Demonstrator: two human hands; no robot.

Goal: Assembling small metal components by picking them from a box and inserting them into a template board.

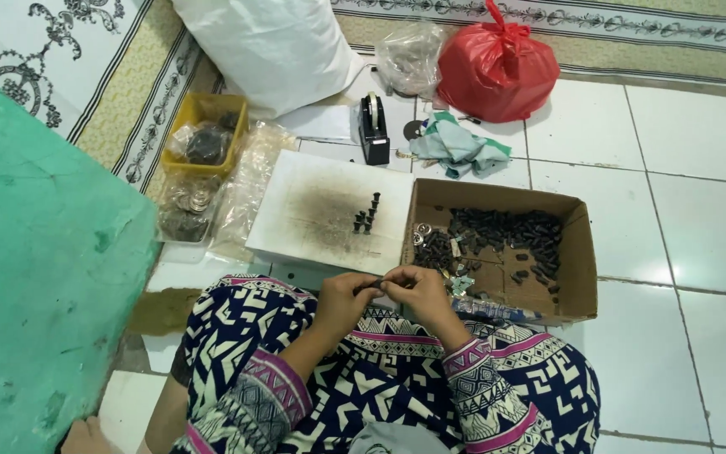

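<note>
I see the left hand (344,296) and right hand (418,288) pinched together on a small dark part (379,285) above the lap. At 12 o'clock, a white board (296,214) carries standing dark pieces (366,217). At 2 o'clock, a cardboard box (577,252) holds more.

The part (377,284) is a small dark piece, held level between the fingertips of both hands above the lap; its exact shape is too small to tell. The left hand (342,298) pinches its left end and the right hand (418,290) pinches its right end, so most of it is covered. It sits just in front of the near edge of the white board (296,210). On that board a cluster of similar dark pieces (365,217) stands upright, close together, near the right edge.
</note>
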